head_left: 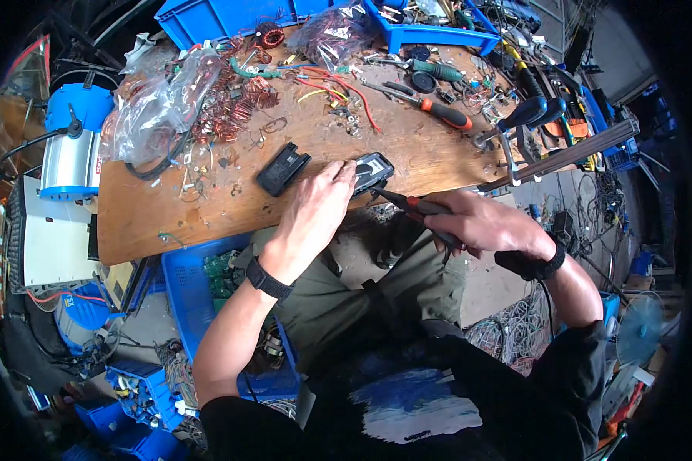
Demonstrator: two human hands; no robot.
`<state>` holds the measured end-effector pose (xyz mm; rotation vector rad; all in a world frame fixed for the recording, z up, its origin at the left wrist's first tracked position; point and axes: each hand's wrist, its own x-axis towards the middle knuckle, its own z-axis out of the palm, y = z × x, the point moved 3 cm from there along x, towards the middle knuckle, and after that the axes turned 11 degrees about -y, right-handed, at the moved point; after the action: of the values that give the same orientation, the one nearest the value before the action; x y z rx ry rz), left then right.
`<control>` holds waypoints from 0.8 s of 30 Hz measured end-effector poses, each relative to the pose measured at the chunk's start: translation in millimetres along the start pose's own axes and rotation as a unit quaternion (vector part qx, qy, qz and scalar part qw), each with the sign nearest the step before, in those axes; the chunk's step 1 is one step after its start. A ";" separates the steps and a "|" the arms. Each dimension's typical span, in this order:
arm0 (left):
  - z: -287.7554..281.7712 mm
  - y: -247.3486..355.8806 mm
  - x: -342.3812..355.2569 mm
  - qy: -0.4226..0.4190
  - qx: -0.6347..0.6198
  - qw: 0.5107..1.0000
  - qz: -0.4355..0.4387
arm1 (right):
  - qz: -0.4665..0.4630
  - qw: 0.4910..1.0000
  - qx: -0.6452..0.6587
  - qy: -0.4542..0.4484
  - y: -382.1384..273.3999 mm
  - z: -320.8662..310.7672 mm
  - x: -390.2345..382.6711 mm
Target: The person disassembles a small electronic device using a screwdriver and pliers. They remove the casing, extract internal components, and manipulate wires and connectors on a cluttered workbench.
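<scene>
My left hand (pixel 319 203) has its fingers together on the left side of a small black rectangular device housing (pixel 374 170), pinning it at the front edge of the wooden bench. A pale grey inside face shows on the housing. My right hand (pixel 480 220) is closed round the red and black handles of a pair of pliers (pixel 413 204). Their dark jaws point left and meet the housing's near corner; whether they grip it I cannot tell. Just left of my left hand lies a separate black plastic casing (pixel 283 169).
Copper wire coils (pixel 234 104) and clear plastic bags (pixel 158 115) cover the bench's back left. Red-handled cutters (pixel 446 114) and a green-handled screwdriver (pixel 437 71) lie behind the housing. A clamp (pixel 519 142) stands at the right edge. Below sits a blue crate (pixel 181 288) with circuit boards.
</scene>
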<state>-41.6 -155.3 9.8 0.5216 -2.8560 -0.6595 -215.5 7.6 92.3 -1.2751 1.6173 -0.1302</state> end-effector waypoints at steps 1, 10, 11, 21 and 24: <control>0.2 0.0 -0.3 0.001 0.002 1.000 0.000 | -0.022 1.000 -0.023 -0.002 -0.7 -1.9 1.1; 11.2 -4.8 -11.3 0.026 0.066 0.996 0.054 | 0.065 0.988 0.100 -0.096 1.2 -13.4 29.1; 13.0 -4.9 -13.2 0.044 0.079 0.993 0.070 | 0.057 0.984 0.135 -0.102 4.0 -9.9 31.5; 15.7 -20.6 -5.4 0.032 0.108 0.988 0.101 | -0.049 0.817 0.573 -0.053 37.9 62.7 37.3; 8.1 -24.0 -1.8 0.016 0.092 0.991 0.095 | -0.067 0.801 0.594 -0.033 33.6 76.0 49.9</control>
<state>-34.7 -171.7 -8.3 0.2752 -2.9038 -0.3540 -176.3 19.6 4.6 -0.3648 0.9945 -1.0077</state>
